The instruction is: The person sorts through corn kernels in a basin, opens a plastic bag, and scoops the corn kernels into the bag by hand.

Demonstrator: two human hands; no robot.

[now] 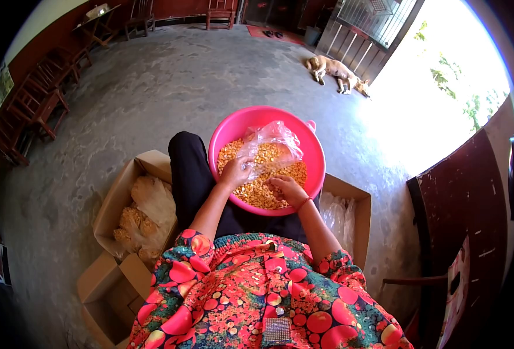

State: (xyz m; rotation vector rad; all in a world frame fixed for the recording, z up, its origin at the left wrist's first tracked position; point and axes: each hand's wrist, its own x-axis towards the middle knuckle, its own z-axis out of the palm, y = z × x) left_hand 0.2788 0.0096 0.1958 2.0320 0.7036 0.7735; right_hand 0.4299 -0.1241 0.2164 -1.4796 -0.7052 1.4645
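Note:
A pink basin [316, 152] rests on my lap, with yellow-orange corn kernels [263, 195] spread inside it. My left hand [236, 173] is over the left part of the basin, its fingers pinched on the edge of a clear plastic bag [277, 139]. The bag lies over the kernels toward the far side of the basin, and some kernels show through it. On the right, my right hand [287, 189] is just above the kernels, fingers curled together; what they hold, if anything, is too small to make out. A red band circles that wrist.
Left of my legs, a cardboard box [113, 212] holds filled plastic bags [138, 224]; another open box [109, 296] is nearer. A box [361, 221] with clear bags is at right. A dog [338, 72] lies by the door. Wooden chairs [39, 107] line the left wall.

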